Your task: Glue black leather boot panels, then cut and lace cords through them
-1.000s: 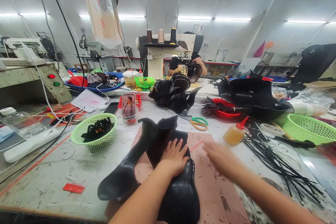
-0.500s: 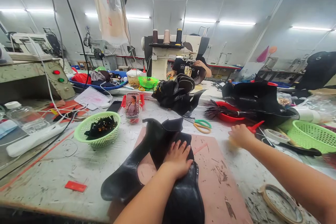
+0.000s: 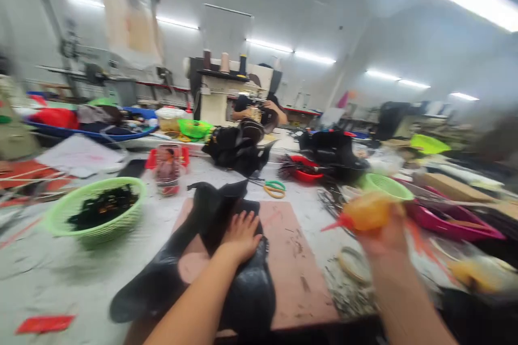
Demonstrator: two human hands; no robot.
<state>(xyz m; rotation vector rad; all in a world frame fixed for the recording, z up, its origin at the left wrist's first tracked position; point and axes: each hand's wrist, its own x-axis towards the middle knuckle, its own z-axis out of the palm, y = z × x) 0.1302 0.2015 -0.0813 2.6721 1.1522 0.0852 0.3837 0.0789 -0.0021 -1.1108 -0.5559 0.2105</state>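
Note:
My left hand (image 3: 242,237) lies flat with fingers spread on a black leather piece (image 3: 251,280), which looks like a shoe or boot upper. Its curved parts rest on a pink board (image 3: 287,259) on the worktable. Off to the right, my right hand (image 3: 386,237) is wrapped round a squeeze bottle (image 3: 368,211) of amber liquid. The bottle is held up on its side, its red nozzle (image 3: 334,225) pointing left. The right hand is somewhat blurred.
A green basket (image 3: 97,229) of small black pieces stands at the left. Scissors (image 3: 275,188) lie beyond the board, and a tape roll (image 3: 354,264) lies to its right. Further back are a red bowl (image 3: 305,172), black leather pieces (image 3: 238,151) and a person at a sewing machine (image 3: 214,99).
The view has swung to the right and tilted. My right hand has lifted the bottle off the table and turned it sideways. My left hand stays on the leather.

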